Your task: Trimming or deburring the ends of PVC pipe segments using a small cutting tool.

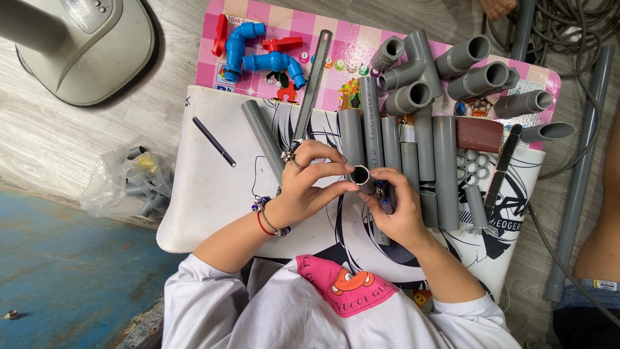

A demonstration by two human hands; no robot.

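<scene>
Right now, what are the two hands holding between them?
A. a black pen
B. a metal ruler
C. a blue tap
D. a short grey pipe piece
D: both the left hand and the right hand close their fingers on a short grey pipe piece, its open end facing up; the blue taps, pen and ruler lie untouched on the board.

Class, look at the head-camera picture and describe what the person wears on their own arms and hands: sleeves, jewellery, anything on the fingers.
The left hand has rings on its fingers, one with a chunky silver ornament. The left wrist carries a thin red cord bracelet and a bracelet of dark blue and silver beads. The right hand shows no clear jewellery. Both arms are bare below short white sleeves of a T-shirt.
</scene>
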